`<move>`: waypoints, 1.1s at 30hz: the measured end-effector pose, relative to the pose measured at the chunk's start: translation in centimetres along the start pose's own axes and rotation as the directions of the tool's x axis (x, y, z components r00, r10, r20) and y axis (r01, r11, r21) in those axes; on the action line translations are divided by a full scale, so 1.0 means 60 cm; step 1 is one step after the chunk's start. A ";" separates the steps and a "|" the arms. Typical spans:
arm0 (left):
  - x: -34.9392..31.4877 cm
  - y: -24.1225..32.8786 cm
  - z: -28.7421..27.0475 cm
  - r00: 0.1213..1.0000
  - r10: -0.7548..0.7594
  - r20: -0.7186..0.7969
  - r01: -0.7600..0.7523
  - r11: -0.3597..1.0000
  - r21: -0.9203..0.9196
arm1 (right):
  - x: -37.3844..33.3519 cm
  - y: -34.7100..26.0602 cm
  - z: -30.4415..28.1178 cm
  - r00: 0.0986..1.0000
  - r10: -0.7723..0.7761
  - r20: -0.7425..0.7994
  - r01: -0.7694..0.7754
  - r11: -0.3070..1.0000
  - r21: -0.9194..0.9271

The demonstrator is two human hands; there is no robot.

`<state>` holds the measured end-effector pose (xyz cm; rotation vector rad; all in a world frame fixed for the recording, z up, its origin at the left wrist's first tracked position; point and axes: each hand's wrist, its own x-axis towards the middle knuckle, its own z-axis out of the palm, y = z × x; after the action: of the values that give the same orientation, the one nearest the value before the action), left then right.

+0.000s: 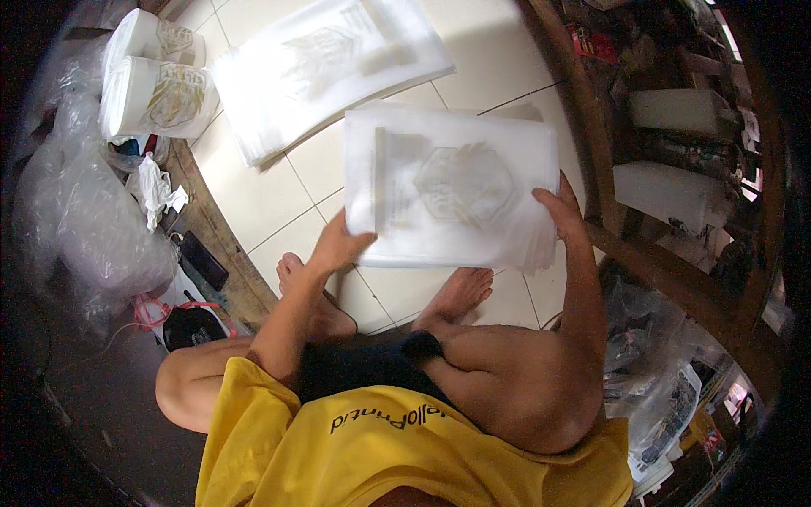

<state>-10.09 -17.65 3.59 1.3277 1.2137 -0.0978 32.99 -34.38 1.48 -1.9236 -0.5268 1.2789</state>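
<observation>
Printed white sheets [456, 186] are held in a stack over the tiled floor [287, 211], near its right edge. Their near left corner is gripped by the left hand [338, 244], their right edge by the right hand [564, 209]. A second stack [325, 76] is laid farther off, toward the floor's left edge, where white bundles [165, 93] are piled.
</observation>
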 end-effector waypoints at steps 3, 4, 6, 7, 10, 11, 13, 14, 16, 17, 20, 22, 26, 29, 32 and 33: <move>-0.025 -0.008 0.015 0.999 -0.047 -0.012 0.048 0.999 0.022 | -0.013 -0.006 0.001 1.000 0.017 -0.013 -0.016 0.999 0.048; -0.030 0.002 0.019 1.000 -0.003 -0.024 0.006 0.994 0.108 | -0.018 -0.011 0.000 1.000 0.029 -0.011 -0.028 0.996 0.081; -0.038 0.019 0.028 0.999 0.016 -0.040 -0.006 0.971 0.239 | -0.014 -0.016 -0.007 0.997 0.074 0.001 -0.074 0.994 0.075; -0.040 0.019 0.031 0.999 -0.010 -0.048 0.023 0.958 0.285 | -0.011 -0.018 -0.010 0.995 0.097 0.005 -0.097 0.993 0.073; -0.042 0.008 0.057 0.985 -0.044 -0.166 0.104 0.921 0.375 | 0.004 -0.011 -0.012 0.997 0.064 0.037 -0.066 0.997 0.030; -0.045 0.004 0.073 0.974 -0.050 -0.220 0.136 0.910 0.393 | 0.008 -0.012 -0.008 0.998 0.045 0.051 -0.046 0.999 0.007; -0.051 0.022 0.106 0.982 0.001 -0.188 0.087 0.882 0.462 | 0.009 -0.020 -0.011 0.998 0.011 0.060 -0.008 0.999 -0.043; -0.058 0.026 0.118 0.987 0.072 -0.145 0.010 0.866 0.500 | 0.012 -0.022 -0.011 0.998 0.010 0.067 -0.006 0.998 -0.063; -0.075 0.030 0.130 0.980 0.194 -0.032 -0.153 0.856 0.494 | 0.018 -0.028 -0.011 0.997 0.009 0.080 -0.001 0.994 -0.105; -0.077 0.041 0.127 0.985 0.170 -0.010 -0.145 0.868 0.474 | 0.016 -0.032 -0.008 0.997 0.009 0.081 -0.001 0.996 -0.091; -0.061 0.050 0.118 0.989 0.148 -0.011 -0.128 0.886 0.445 | 0.013 -0.036 -0.004 0.997 0.023 0.074 -0.018 0.997 -0.069; -0.029 0.019 0.089 0.983 0.181 -0.044 -0.158 0.936 0.315 | 0.019 -0.026 -0.011 0.997 0.057 0.061 -0.052 0.996 -0.076; -0.019 0.089 0.009 0.998 -0.062 0.026 0.064 0.995 -0.083 | 0.013 -0.032 -0.007 0.994 0.035 0.101 -0.035 0.999 -0.007; -0.015 0.092 0.000 1.000 -0.004 0.018 0.006 0.991 -0.132 | 0.015 -0.026 -0.010 0.993 0.008 0.120 -0.005 1.000 -0.021; -0.021 0.106 0.022 0.992 -0.071 -0.103 0.046 0.972 -0.230 | 0.008 -0.033 -0.010 0.994 0.013 0.110 -0.008 0.999 -0.047; -0.028 0.111 0.030 0.979 -0.121 -0.162 0.073 0.958 -0.277 | 0.006 -0.035 -0.012 0.994 0.015 0.110 -0.009 0.998 -0.056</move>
<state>-5.30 -17.74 8.85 1.0548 1.3908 0.1156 33.92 -33.07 3.06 -1.9115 -0.6133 1.3977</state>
